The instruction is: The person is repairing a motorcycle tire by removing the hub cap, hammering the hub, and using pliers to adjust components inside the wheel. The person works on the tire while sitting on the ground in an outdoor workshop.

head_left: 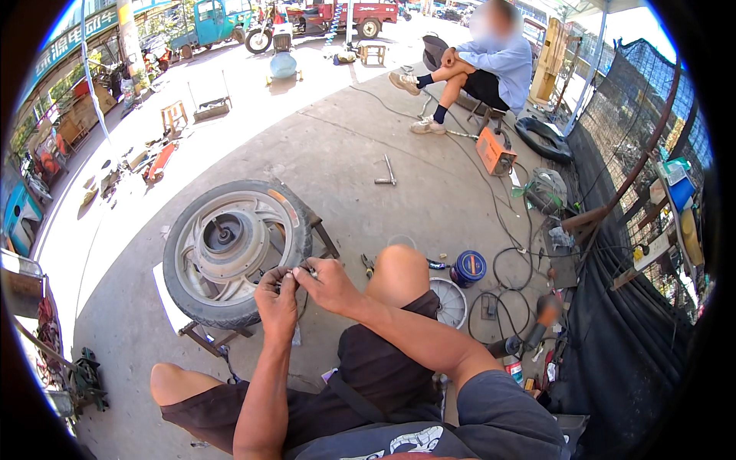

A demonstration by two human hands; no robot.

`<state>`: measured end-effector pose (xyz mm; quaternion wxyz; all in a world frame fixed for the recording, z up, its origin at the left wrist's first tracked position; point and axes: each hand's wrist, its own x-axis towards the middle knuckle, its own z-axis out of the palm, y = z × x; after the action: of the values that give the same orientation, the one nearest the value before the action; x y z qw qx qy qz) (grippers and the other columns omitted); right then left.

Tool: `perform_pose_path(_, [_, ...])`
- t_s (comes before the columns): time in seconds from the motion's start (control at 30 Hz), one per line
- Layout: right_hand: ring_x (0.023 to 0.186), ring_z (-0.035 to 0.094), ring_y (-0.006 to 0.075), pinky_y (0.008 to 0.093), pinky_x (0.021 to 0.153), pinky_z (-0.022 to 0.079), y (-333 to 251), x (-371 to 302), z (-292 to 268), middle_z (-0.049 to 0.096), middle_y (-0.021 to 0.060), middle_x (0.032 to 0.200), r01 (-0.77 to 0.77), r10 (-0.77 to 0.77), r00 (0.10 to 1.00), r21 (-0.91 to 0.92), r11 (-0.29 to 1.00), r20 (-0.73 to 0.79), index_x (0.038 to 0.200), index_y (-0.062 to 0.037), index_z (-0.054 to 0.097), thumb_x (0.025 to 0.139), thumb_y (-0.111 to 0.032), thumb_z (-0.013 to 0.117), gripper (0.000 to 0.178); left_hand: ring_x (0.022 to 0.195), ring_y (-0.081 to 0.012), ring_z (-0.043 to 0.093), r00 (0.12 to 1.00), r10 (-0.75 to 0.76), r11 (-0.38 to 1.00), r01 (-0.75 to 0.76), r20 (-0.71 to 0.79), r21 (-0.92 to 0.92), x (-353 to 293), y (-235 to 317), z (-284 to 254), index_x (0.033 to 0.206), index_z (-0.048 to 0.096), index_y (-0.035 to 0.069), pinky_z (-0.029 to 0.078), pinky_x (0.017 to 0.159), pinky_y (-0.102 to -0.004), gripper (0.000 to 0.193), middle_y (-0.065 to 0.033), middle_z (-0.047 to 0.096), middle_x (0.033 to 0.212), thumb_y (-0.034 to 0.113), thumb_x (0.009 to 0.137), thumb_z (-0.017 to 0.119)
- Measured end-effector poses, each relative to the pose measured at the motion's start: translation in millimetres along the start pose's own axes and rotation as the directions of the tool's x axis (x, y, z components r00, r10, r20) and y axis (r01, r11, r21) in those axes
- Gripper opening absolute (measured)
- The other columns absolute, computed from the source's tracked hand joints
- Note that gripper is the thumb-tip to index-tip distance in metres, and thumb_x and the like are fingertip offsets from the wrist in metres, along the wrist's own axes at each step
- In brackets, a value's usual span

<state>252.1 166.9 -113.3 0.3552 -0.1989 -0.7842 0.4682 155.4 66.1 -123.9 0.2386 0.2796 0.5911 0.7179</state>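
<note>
My left hand (276, 300) and my right hand (328, 285) meet in front of my knees, fingertips pinched together. Something small and dark sits between the fingers; I cannot make out its kind. Just beyond them, a wheel with a black tyre and a grey hub motor (249, 247) lies flat, its axle pointing up. A low metal stand (328, 236) carries the wheel off the ground. My left hand overlaps the near right edge of the tyre in the picture.
Pliers (367, 265), a blue tub (468, 267) and a round silver cover (449, 302) are by my right knee. An angle grinder (529, 337) and tangled cables lie farther right. A T-shaped wrench (389, 171) is ahead. Another person (491, 69) sits beside an orange welding machine (496, 152).
</note>
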Motion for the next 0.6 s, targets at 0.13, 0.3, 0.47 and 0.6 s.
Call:
perform_pose_path(0.13, [0.06,0.061,0.0211,0.0384,0.06,0.047,3.7,0.0,-0.2,0.062,0.0238,0.068,-0.021,0.021,1.0,0.042,0.999,-0.009,0.088,0.0063,0.066,0.091,-0.021,0.065,0.028,0.08,-0.0081,0.059,1.0,-0.013,1.0,0.012,0.007,0.027,0.4,1.4,0.3,0.101,0.065,-0.008,0.049,0.072,-0.0233,0.014,-0.0054,0.067,0.089,0.004,0.095,0.061])
perform_pose_path(0.3, [0.059,0.061,0.0239,0.0395,0.059,0.047,6.2,0.1,0.2,0.061,0.0246,0.068,-0.04,0.04,0.999,0.058,0.998,0.008,0.087,0.0068,0.066,0.091,-0.022,0.065,0.029,0.052,-0.0012,0.043,0.998,0.061,0.996,-0.062,0.021,0.057,2.6,-4.6,-0.1,0.101,0.065,-0.003,0.031,0.046,-0.019,0.016,0.0037,0.057,0.069,0.011,0.097,0.06])
perform_pose_path(0.47, [0.06,0.062,0.0334,0.0424,0.058,0.046,5.2,0.7,0.3,0.06,0.0263,0.067,-0.003,0.005,1.0,0.077,0.997,-0.021,0.087,0.0078,0.065,0.09,-0.023,0.064,0.031,0.051,-0.0017,0.043,0.998,0.067,0.993,-0.067,0.005,0.101,5.3,-8.7,-1.6,0.101,0.064,-0.004,0.031,0.045,-0.0195,0.016,0.003,0.056,0.068,0.011,0.097,0.06])
perform_pose_path(0.6, [0.065,0.061,0.0412,0.0448,0.062,0.047,-6.5,0.6,-3.4,0.061,0.0267,0.07,-0.056,0.054,0.998,0.056,0.997,0.036,0.086,0.0066,0.065,0.09,-0.023,0.063,0.03,0.079,-0.0079,0.057,0.999,-0.031,0.996,0.03,0.021,0.085,1.2,2.4,-4.3,0.102,0.064,-0.008,0.048,0.071,-0.0231,0.016,-0.0049,0.065,0.087,0.005,0.095,0.061])
